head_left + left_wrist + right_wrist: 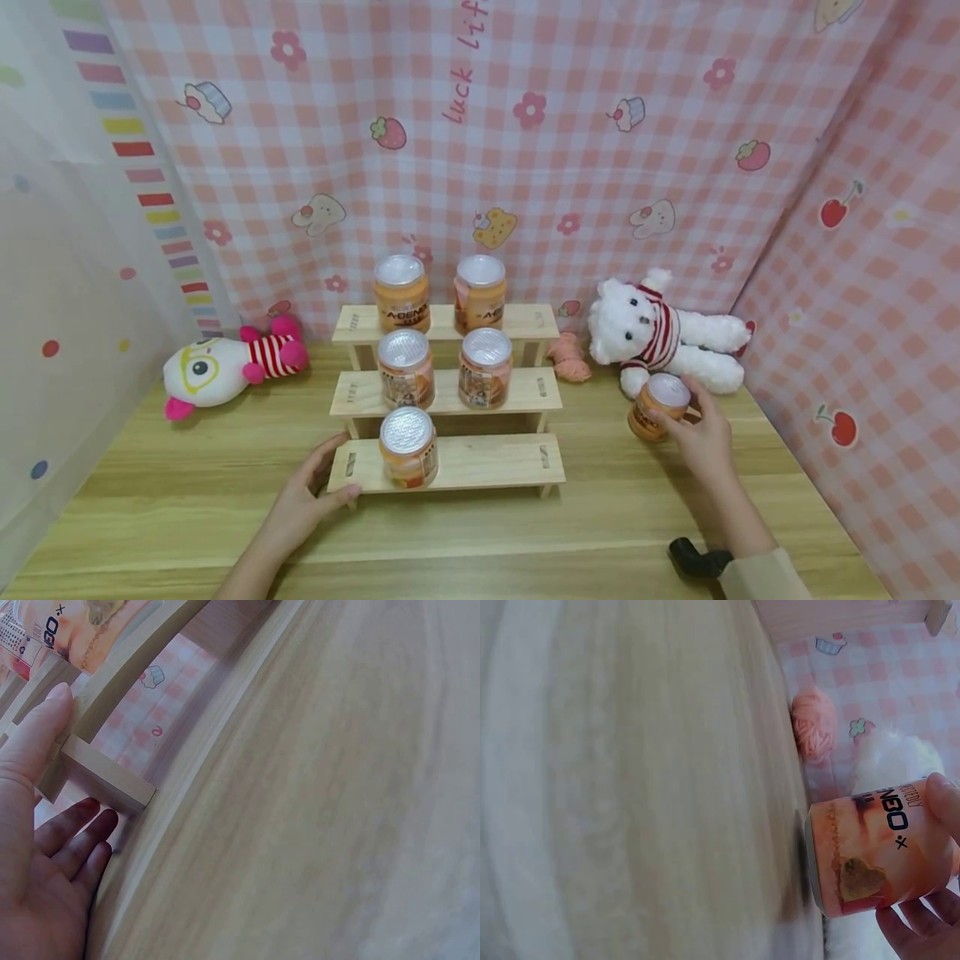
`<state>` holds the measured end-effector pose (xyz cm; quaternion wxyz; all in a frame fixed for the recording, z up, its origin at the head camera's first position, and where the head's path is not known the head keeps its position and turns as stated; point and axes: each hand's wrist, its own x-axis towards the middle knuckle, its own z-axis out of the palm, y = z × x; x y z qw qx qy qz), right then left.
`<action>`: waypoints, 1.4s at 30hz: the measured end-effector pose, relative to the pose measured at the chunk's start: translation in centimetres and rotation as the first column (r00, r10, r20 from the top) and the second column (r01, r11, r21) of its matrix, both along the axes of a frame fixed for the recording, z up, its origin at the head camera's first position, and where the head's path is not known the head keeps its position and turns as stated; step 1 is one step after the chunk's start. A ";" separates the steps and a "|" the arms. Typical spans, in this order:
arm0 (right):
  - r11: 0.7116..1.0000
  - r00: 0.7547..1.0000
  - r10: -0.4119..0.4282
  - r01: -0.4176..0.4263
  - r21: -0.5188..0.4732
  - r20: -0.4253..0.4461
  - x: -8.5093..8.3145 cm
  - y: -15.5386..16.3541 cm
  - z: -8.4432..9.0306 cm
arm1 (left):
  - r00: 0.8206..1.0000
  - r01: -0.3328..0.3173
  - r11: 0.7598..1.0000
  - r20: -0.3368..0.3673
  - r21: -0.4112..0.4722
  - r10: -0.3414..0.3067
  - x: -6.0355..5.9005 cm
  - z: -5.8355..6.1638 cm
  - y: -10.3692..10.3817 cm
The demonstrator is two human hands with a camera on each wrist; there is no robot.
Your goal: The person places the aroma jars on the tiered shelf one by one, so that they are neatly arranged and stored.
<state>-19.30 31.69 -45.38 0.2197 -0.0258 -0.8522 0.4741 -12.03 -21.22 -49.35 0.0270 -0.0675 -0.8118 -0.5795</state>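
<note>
A person's right hand grips an orange jar with a silver lid, fingers curled round its side, on the wooden desk just in front of a white plush bear in a striped shirt. The right wrist view shows the jar's printed label and fingertips wrapped about it — its base meets the desk.

The left hand lies open, fingers relaxed, its thumb pressed against the left end of the lowest step of a three-step wooden stand. Five matching jars stand on that stand: one on the bottom step, two on the middle step, two on top. A white-and-pink plush toy lies at the left — a small pink ball of yarn sits between stand and bear.
</note>
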 end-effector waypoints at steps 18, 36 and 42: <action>0.998 0.992 0.055 -0.053 0.029 -0.113 3.3 -2.7 3.0 | 1.000 0.001 1.000 -0.008 -0.005 -0.001 -0.1 -0.2 -0.1; 0.979 0.968 0.204 -0.202 0.029 -0.143 6.7 -7.9 6.3 | 1.000 0.008 1.000 0.010 0.005 -0.008 0.0 0.0 0.0; 0.960 0.950 0.278 -0.274 0.052 -0.140 7.0 -9.7 6.5 | 1.000 0.014 1.000 0.003 0.027 -0.014 -0.2 -0.4 -0.1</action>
